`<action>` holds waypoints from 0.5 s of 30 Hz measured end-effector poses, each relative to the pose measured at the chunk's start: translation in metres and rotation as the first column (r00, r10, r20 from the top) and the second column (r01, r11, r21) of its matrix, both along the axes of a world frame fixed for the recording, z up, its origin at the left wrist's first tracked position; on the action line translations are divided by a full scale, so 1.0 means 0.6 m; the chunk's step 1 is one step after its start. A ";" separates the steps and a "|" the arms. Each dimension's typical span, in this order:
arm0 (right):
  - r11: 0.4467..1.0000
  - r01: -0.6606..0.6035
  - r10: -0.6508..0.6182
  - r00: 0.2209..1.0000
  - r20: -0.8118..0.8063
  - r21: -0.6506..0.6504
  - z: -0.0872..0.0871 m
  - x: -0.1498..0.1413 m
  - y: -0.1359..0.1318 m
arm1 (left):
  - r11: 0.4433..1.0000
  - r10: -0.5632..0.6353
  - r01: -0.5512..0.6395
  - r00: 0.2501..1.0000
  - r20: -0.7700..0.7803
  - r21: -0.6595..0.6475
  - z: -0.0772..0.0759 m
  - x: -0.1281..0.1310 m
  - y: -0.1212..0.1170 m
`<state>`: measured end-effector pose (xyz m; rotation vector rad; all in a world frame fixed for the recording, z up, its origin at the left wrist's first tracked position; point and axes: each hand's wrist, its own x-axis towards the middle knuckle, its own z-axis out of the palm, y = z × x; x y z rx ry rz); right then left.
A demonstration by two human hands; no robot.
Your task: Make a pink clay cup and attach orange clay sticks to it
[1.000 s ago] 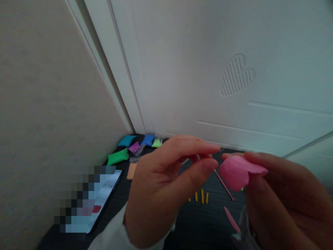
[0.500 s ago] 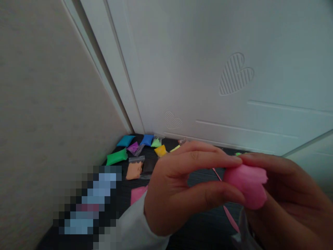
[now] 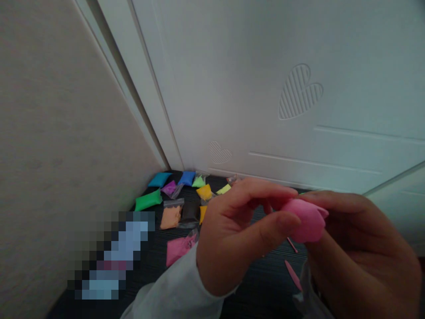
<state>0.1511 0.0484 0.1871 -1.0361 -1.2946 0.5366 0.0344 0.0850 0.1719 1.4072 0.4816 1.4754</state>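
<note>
So the pink lump (image 3: 308,223) is a small, clay-like blob, bright pink all over and pretty smooth and matte on the side facing the camera. It's kinda chunky and rounded, with a soft curve along the bottom, but the upper right edge sticks out in a little pointy lip with a notch or fold just under it. It's up in the air in the right part of the frame, a bit below mid height, pinched between the fingers (image 3: 288,222) on both sides. The pointy bit aims right. The left end is partly covered, and I can't make out the back at all.
</note>
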 end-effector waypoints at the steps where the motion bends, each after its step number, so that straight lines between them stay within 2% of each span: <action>1: 1.000 0.005 -0.005 1.000 0.001 0.003 0.000 0.000 0.001 | 0.999 -0.033 0.033 0.999 0.028 -0.021 -0.002 0.001 0.001; 4: 1.000 0.010 -0.010 1.000 -0.005 -0.008 -0.002 0.000 0.002 | 0.994 -0.080 0.084 0.995 0.067 -0.069 -0.004 0.004 0.003; 10: 0.999 0.032 -0.033 0.997 0.068 0.013 -0.005 -0.002 0.007 | 0.996 0.033 -0.028 0.998 0.053 -0.079 -0.010 0.019 0.002; 15: 1.000 0.025 -0.024 0.996 0.091 -0.005 -0.009 0.001 0.012 | 0.987 0.019 0.004 0.990 0.140 -0.161 -0.016 0.029 0.002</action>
